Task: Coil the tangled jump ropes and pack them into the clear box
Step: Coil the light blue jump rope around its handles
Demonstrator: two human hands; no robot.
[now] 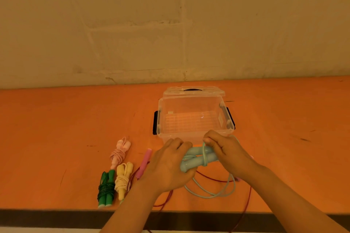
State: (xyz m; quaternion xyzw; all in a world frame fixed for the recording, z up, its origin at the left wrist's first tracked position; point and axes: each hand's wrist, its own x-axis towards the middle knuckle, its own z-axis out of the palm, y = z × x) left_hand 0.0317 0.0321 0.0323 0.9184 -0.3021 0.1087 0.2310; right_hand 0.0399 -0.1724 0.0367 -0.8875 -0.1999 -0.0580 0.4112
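Note:
My left hand [168,164] grips the two light-blue handles of a jump rope [198,156] just in front of the clear box [225,119]. My right hand [224,150] pinches the blue cord where it wraps around those handles. Loose blue cord [217,193] loops on the table below my hands. The box is open and holds nothing, its lid [193,91] tipped back behind it. Coiled ropes lie to the left: a pale pink one [119,154], a yellow one [123,179] and a green one [106,189]. A pink handle [144,162] with a red cord [248,200] lies uncoiled.
All of this sits on an orange table [56,128] against a beige wall. The table's dark front edge [47,215] runs close to me, and the red cord hangs over it. Black latches [155,122] stick out from the box's sides.

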